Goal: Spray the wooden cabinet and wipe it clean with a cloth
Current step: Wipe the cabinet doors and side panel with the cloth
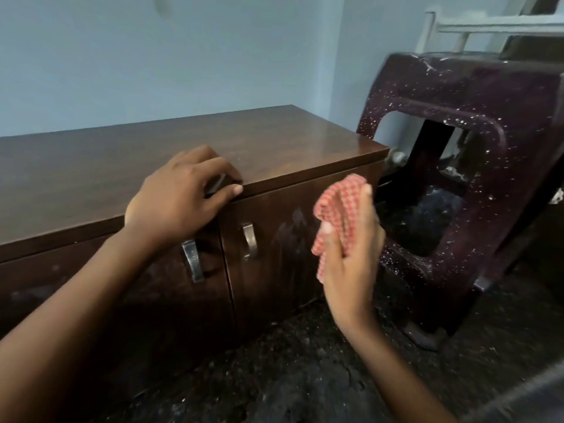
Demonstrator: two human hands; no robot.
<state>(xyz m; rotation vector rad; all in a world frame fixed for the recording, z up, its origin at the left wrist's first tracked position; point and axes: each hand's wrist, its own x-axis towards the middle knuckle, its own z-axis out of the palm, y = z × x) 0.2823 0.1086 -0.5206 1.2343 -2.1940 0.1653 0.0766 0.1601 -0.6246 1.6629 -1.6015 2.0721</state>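
From my remote view I see the wooden cabinet (274,141) standing against a pale blue wall (152,56), and I describe every place from this cabinet.

The left hand (180,193) rests on the cabinet top, at its front edge, above the gap between the two doors. Its fingers (213,161) are bent down on the top and the thumb lies along the front edge. Between thumb and fingers there is something dark. I cannot tell if it is a small object or only shadow, so I cannot tell what this hand has hold of.

The right hand (351,261) is raised in front of the cabinet's right door, near but apart from the wood. It holds a crumpled red and white checked cloth (338,206). The thumb presses the cloth against the palm and the fingers are curled around it from behind.

On the right door, between the cloth and the right door handle (250,241), I see a pale, streaky wet mark (293,227). The left door handle (192,261) sits just below the left wrist.

To the right of the cabinet, close to its end, stands a dark maroon plastic chair (457,87) with white specks. In front of the cabinet the floor (305,377) is dark and speckled
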